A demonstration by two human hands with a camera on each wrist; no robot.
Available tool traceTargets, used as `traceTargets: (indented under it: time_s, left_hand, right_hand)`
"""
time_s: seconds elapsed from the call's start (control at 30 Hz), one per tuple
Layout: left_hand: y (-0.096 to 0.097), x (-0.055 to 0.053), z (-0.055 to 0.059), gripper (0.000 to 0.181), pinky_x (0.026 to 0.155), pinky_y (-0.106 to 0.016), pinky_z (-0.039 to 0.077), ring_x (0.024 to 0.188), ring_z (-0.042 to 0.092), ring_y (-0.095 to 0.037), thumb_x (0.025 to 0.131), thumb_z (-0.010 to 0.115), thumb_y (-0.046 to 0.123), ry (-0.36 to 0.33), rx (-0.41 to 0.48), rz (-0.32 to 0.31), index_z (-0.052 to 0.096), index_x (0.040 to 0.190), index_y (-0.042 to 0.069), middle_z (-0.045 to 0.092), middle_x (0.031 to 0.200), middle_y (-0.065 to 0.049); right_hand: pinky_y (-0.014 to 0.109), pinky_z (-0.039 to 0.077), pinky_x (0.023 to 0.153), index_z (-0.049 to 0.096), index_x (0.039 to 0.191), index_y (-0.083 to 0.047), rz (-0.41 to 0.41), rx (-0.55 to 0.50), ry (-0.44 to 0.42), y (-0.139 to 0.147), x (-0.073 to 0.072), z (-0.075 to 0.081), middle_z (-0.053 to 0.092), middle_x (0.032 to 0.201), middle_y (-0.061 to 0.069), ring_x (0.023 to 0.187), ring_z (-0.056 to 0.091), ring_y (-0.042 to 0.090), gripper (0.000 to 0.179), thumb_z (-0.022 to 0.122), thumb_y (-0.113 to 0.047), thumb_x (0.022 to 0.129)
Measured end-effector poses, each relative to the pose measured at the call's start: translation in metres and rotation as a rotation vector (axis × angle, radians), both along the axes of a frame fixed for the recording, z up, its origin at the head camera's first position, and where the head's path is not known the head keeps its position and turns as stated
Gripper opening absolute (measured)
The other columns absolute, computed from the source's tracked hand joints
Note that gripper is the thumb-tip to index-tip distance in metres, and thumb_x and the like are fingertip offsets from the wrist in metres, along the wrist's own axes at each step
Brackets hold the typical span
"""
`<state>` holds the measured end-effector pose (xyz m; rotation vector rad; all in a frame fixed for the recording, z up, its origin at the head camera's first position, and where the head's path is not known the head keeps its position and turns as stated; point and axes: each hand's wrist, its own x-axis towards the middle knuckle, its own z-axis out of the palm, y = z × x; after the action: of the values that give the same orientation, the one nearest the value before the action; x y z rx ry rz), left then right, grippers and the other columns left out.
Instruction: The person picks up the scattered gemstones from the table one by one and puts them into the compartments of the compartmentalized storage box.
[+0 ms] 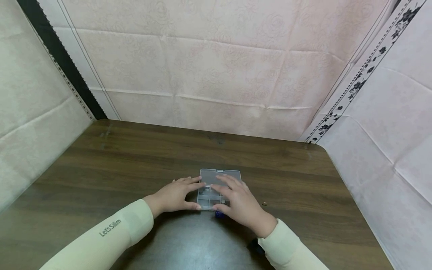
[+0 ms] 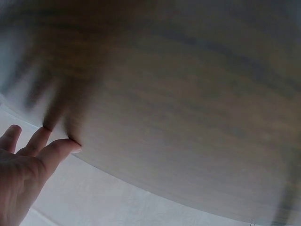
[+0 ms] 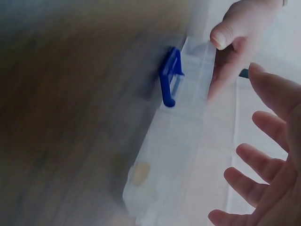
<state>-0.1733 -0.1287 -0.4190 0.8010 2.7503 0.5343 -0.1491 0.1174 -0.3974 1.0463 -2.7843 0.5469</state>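
Observation:
A clear plastic compartment box lies on the table, its small dividers facing up. A plain panel that looks like its lid extends on the far side. A blue latch juts from the near wall. My left hand is at the box's left side, thumb by the near corner, fingers extended. In the left wrist view the left fingers point toward the tabletop. Over the box's right part hovers my right hand, fingers spread and hiding some compartments. A blurred yellowish piece shows through the wall.
A small gold-coloured piece lies on the wooden table to the right of my right hand. Something dark shows beside the right cuff. Pale patterned cloth hangs behind and along both sides.

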Motion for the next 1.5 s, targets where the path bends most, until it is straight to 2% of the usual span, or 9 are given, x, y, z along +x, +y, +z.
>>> traceTargets:
  time_s: [0.23, 0.6, 0.9, 1.13, 1.5]
  left_hand:
    - [0.001, 0.0, -0.002, 0.077, 0.102, -0.07, 0.027, 0.14, 0.031, -0.039, 0.082, 0.063, 0.063, 0.008, -0.007, 0.009, 0.042, 0.148, 0.028, 0.031, 0.156, 0.001]
    - [0.002, 0.002, -0.002, 0.076, 0.103, -0.069, 0.027, 0.14, 0.031, -0.038, 0.082, 0.065, 0.062, 0.008, -0.017, 0.023, 0.043, 0.147, 0.029, 0.032, 0.156, 0.001]
    - [0.001, 0.001, -0.003, 0.077, 0.104, -0.068, 0.026, 0.14, 0.031, -0.038, 0.082, 0.064, 0.063, 0.013, -0.018, 0.019, 0.042, 0.147, 0.03, 0.031, 0.157, 0.002]
    - [0.001, 0.001, -0.002, 0.077, 0.104, -0.068, 0.026, 0.141, 0.03, -0.038, 0.082, 0.063, 0.064, 0.008, -0.018, 0.02, 0.042, 0.147, 0.03, 0.03, 0.157, 0.002]
    - [0.003, 0.001, 0.0, 0.078, 0.105, -0.067, 0.026, 0.141, 0.03, -0.038, 0.081, 0.063, 0.064, 0.003, -0.026, 0.026, 0.041, 0.148, 0.031, 0.03, 0.157, 0.001]
  right_hand:
    - [0.063, 0.032, 0.104, 0.059, 0.135, -0.019, -0.025, -0.047, -0.017, 0.011, 0.001, 0.001, 0.044, 0.148, 0.007, 0.136, 0.039, 0.029, 0.059, 0.076, -0.039, 0.082]
    - [0.059, 0.036, 0.103, 0.06, 0.133, -0.012, -0.063, -0.21, -0.09, 0.03, 0.001, 0.002, 0.047, 0.145, 0.008, 0.133, 0.043, 0.032, 0.059, 0.08, -0.029, 0.08]
    - [0.055, 0.04, 0.101, 0.058, 0.136, -0.013, -0.138, -0.245, -0.192, 0.05, 0.002, 0.002, 0.044, 0.147, 0.007, 0.134, 0.041, 0.033, 0.061, 0.079, -0.028, 0.081]
    - [0.053, 0.042, 0.1, 0.057, 0.136, -0.011, -0.193, -0.256, -0.26, 0.062, -0.001, -0.002, 0.046, 0.145, 0.008, 0.131, 0.045, 0.033, 0.061, 0.079, -0.027, 0.081]
    - [0.055, 0.038, 0.102, 0.056, 0.135, -0.009, -0.265, -0.296, -0.327, 0.087, -0.008, -0.006, 0.049, 0.142, 0.011, 0.131, 0.045, 0.034, 0.059, 0.076, -0.03, 0.084]
